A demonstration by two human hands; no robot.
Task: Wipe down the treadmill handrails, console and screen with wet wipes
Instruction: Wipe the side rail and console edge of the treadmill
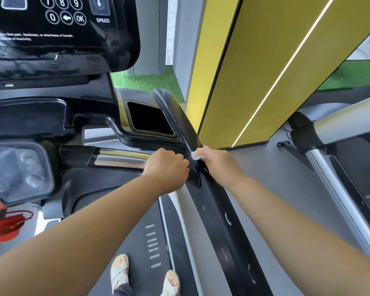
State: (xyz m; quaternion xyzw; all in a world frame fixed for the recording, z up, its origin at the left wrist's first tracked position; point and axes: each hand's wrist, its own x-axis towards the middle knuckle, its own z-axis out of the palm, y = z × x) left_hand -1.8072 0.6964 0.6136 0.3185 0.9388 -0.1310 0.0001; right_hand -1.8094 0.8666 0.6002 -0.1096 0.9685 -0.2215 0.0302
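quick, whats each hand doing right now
Left hand: closed round the end of the chrome bar.
Right hand: holding a white wet wipe against the black handrail.

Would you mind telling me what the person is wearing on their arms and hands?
Nothing visible: the left forearm and right forearm are bare, with no sleeves in view, and the left hand and right hand have no gloves, watch or bracelet.
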